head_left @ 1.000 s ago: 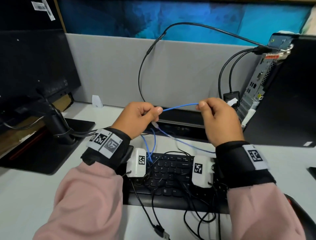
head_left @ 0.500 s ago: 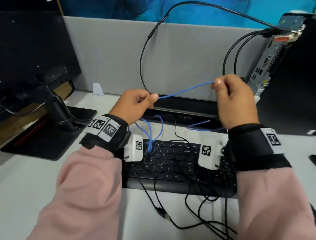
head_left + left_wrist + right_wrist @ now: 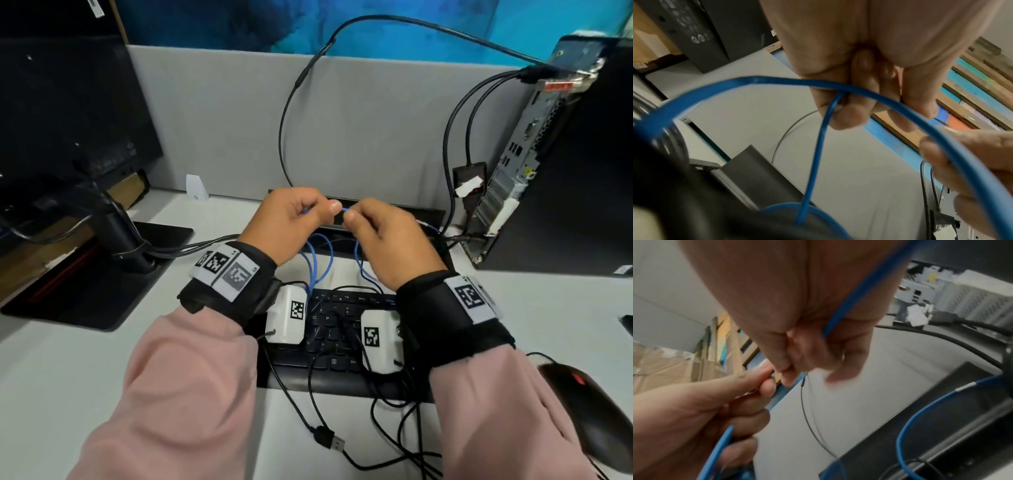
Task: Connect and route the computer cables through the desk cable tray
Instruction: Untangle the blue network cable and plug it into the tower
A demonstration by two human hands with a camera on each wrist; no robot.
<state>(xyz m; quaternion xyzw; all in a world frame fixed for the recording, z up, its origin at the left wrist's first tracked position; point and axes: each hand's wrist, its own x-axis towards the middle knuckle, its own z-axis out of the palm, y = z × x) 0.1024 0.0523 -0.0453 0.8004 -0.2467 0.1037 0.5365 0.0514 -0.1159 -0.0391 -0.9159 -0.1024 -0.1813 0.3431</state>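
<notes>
A thin blue cable (image 3: pixel 322 253) hangs in loops over the far end of the keyboard. My left hand (image 3: pixel 294 219) pinches it between thumb and fingers, and my right hand (image 3: pixel 380 233) pinches it too, the fingertips of both almost touching. In the left wrist view the blue cable (image 3: pixel 838 86) crosses under my curled fingers (image 3: pixel 849 116). In the right wrist view the blue cable (image 3: pixel 855 293) runs through my palm. The dark cable tray slot (image 3: pixel 424 216) lies just behind my hands along the desk's back edge. The computer tower (image 3: pixel 561 164) stands at the right, its port panel facing me.
A black keyboard (image 3: pixel 335 342) lies under my wrists, covered with tangled black cables, one ending in a loose USB plug (image 3: pixel 334 442). A mouse (image 3: pixel 589 407) sits at the right. A monitor stand (image 3: pixel 113 246) is on the left. A grey partition (image 3: pixel 359 120) backs the desk.
My hands have come together: the right hand, raised and apart from the left half a second ago, has dropped and moved left until both pinch the blue cable close together.
</notes>
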